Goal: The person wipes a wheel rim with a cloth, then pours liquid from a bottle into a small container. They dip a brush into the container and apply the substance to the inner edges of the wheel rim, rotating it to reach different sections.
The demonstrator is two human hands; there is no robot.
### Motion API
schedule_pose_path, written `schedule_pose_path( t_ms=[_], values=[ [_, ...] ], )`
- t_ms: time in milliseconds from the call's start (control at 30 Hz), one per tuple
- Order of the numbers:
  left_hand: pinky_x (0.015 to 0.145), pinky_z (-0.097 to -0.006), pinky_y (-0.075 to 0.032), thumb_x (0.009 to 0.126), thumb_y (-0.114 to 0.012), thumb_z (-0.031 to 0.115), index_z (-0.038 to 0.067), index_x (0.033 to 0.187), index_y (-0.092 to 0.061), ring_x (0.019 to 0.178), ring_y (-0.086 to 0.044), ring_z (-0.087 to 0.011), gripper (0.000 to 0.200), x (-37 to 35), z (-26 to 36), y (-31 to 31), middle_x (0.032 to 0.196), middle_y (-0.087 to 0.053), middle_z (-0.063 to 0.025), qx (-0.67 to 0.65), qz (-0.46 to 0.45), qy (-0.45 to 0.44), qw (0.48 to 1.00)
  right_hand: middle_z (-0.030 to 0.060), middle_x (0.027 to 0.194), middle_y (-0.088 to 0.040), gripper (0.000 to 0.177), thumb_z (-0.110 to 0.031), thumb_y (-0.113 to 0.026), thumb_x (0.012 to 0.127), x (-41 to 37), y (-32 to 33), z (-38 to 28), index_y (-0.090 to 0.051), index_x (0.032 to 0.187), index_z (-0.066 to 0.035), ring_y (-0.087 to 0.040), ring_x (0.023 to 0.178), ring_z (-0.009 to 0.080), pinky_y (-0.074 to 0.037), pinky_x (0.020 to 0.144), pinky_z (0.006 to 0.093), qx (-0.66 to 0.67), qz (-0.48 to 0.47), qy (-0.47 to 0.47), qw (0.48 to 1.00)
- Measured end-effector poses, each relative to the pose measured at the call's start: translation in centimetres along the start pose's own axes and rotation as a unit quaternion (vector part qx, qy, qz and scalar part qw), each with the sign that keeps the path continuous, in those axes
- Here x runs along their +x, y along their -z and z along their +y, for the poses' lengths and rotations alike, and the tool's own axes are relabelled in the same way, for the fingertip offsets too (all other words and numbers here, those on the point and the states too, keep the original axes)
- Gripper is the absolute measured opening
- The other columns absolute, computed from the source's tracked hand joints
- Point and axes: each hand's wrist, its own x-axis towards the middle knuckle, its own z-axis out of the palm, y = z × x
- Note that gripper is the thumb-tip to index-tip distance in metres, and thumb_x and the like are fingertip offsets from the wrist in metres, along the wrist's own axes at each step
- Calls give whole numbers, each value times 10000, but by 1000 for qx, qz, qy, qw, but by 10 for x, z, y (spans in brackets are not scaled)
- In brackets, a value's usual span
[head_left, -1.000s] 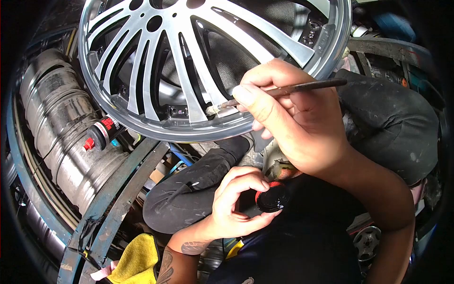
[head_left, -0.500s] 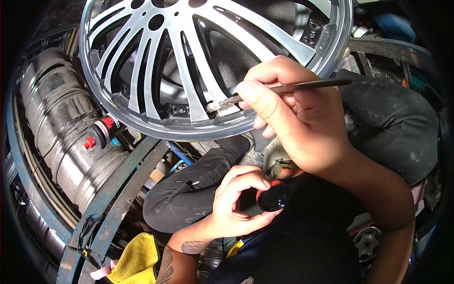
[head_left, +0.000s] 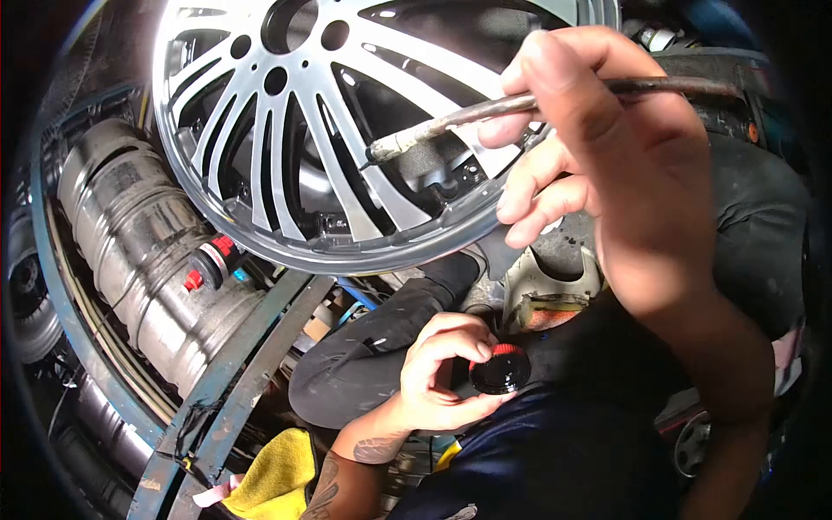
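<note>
A paintbrush (head_left: 485,111) with a dark handle sits pinched in my right hand (head_left: 624,165), raised close to the camera. Its dark-tipped bristles overlap a spoke of the silver and black alloy wheel (head_left: 334,165) in this view. Low in front of my body, my left hand (head_left: 446,373) grips a small red-rimmed cap (head_left: 501,370) by its edge. Glossy black liquid shows inside the cap. The wheel is tilted toward me, with its polished rim curving just beyond my hands.
Stacked bare wheel barrels (head_left: 156,243) lie at the left behind a blue metal frame (head_left: 204,373). A black bottle with a red cap (head_left: 212,260) rests on them. A yellow cloth (head_left: 277,477) hangs at lower left. My bent leg (head_left: 364,364) lies below the rim.
My right hand has lifted up and right, toward the camera, taking the brush off the lower spoke ends. The wheel appears slightly turned. My left hand still holds the cap.
</note>
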Motion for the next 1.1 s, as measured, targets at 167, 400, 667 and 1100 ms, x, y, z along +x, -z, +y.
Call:
schedule_pose_path(
  t_ms=[167, 400, 667, 1100],
  values=[
    [834, -432, -541, 672, -894, 58, 106, 1107, -525, 958, -591, -266, 572, 10, -2, -3, 1051, -521, -130, -28, -38, -11, 999, 138, 868, -656, 373, -361, -562, 1022, 20, 39, -11, -593, 1059, 9, -644, 558, 142, -535, 470, 248, 39, 37, 40, 998],
    [817, -457, -543, 701, -877, 64, 115, 1103, -535, 975, -592, -292, 530, 24, -5, -6, 1050, -522, -135, -44, -64, 5, 997, 144, 864, -643, 356, -326, -509, 1045, 38, 77, -26, -570, 1062, 24, -639, 548, 144, -510, 453, 236, 56, 101, 82, 990],
    [833, -423, -529, 700, -883, 52, 103, 1105, -560, 966, -606, -280, 521, 30, -4, -9, 1063, -554, -140, -46, -45, 4, 998, 151, 861, -629, 342, -287, -448, 1072, 42, 74, -32, -544, 1066, 41, -633, 537, 146, -482, 434, 223, 64, 110, 92, 988],
    [925, -373, -480, 710, -863, 37, 50, 1147, -600, 1028, -601, -226, 510, -7, -12, -4, 1113, -611, -116, -69, 47, -5, 996, 114, 970, -674, 336, -358, -469, 1072, 24, 28, -17, -566, 1167, -51, -619, 644, 107, -436, 514, 209, 106, -64, 78, 989]
  ],
)
